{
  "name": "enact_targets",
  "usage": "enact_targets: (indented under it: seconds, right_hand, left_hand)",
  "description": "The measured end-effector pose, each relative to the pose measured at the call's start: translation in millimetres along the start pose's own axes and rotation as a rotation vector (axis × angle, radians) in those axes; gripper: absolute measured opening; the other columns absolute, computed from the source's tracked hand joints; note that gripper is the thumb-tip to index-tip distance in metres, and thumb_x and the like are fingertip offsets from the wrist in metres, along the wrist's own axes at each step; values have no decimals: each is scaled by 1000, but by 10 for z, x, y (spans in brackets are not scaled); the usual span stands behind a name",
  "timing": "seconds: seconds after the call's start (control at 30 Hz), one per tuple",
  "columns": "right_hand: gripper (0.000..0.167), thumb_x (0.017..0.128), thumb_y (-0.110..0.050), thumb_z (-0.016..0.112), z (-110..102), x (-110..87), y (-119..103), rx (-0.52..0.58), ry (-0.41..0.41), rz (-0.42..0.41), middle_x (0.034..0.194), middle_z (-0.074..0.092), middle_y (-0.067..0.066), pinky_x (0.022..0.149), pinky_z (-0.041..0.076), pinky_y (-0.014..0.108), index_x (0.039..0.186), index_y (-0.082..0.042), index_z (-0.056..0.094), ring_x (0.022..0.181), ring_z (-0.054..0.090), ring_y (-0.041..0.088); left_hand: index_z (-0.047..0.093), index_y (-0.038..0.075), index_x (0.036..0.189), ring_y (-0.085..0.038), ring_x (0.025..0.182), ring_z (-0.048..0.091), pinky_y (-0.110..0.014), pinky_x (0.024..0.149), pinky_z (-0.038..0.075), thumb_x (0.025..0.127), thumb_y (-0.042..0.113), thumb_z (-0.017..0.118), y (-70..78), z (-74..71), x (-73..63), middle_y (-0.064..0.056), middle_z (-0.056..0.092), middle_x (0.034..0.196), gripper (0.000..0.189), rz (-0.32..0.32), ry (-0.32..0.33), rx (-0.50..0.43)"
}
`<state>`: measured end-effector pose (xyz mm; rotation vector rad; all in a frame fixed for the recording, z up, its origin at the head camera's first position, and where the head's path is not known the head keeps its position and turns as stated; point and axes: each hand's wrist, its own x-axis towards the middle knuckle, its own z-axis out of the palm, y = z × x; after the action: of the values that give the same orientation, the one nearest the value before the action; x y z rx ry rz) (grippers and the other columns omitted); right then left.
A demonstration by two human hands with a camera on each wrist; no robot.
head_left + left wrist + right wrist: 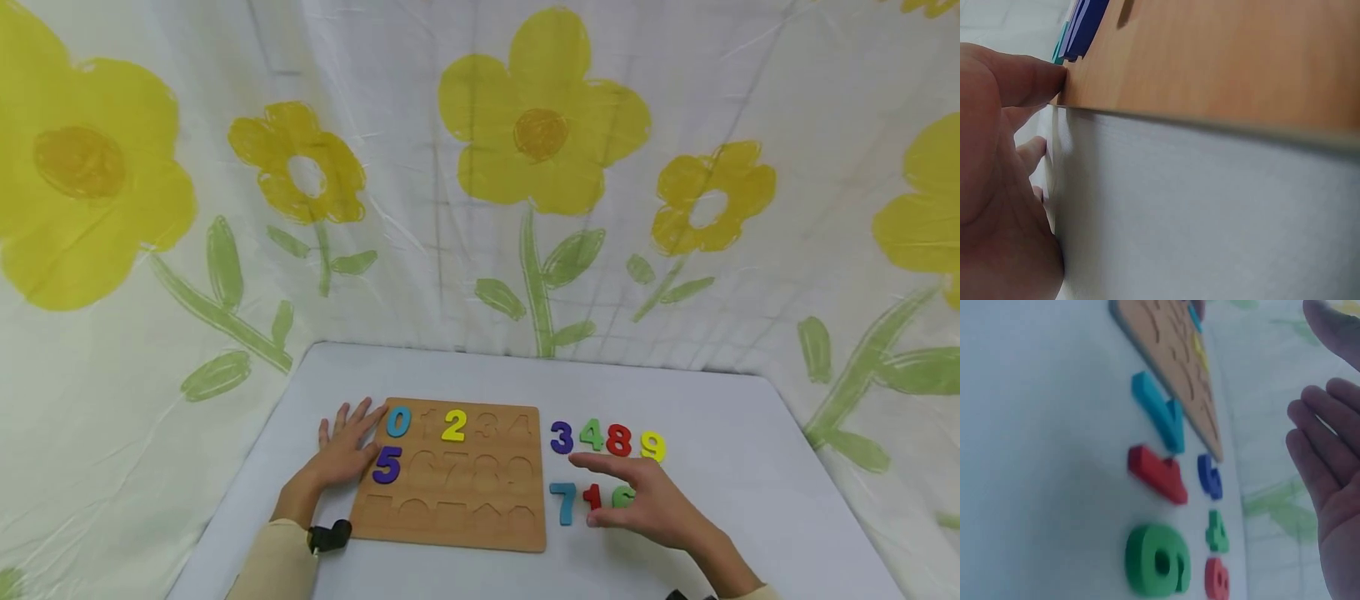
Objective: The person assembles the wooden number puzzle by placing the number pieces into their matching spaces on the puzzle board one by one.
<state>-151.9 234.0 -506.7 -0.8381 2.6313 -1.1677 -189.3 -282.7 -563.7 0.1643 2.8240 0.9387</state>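
Observation:
A wooden number board (453,536) lies on the table, with a light blue 0 (398,422), a yellow 2 (453,426) and a purple 5 (387,465) in its recesses. My left hand (342,452) rests along the board's left edge, fingers spread, thumb touching the edge near the 5. Over the loose numbers to the right hovers my right hand (651,498), thumb and fingers apart and holding nothing. Below it lie a blue 7 (1159,412), a red 1 (1155,475) and a green 6 (1141,559); in the head view the hand partly covers the 6.
A second row of loose numbers lies farther back: a purple 3 (562,437), a green 4 (592,434), a red 8 (618,440) and a yellow 9 (652,446). Behind the white table (720,408) hangs a curtain (405,275) with yellow flowers.

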Motion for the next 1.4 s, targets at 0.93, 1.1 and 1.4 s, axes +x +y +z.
enact_targets:
  seconds: [0.93, 1.1, 1.4]
  right_hand:
    - [63, 82, -36, 97, -383, -728, 513, -187, 149, 2, 132, 81, -4, 99, 56, 16, 139, -19, 77, 125, 70, -4]
    - [64, 84, -42, 95, -335, -712, 593, -172, 114, 53, 134, 80, -6, 98, 61, 24, 141, -21, 75, 126, 69, -4]
    - [66, 85, -47, 94, -221, -637, 692, -179, 79, 87, 136, 79, -8, 99, 61, 27, 142, -21, 75, 127, 72, 5]
  left_hand:
    - [34, 10, 172, -62, 164, -8, -82, 122, -17, 108, 16, 58, 38, -18, -15, -28, 11, 181, 69, -29, -22, 17]
    - [35, 9, 171, -62, 164, -7, -82, 122, -17, 106, 15, 58, 50, -26, -10, -29, 12, 181, 69, -20, -14, 7]
    - [36, 9, 171, -63, 164, -7, -82, 122, -18, 106, 14, 59, 15, -9, -4, -29, 12, 181, 69, -9, -4, -2]
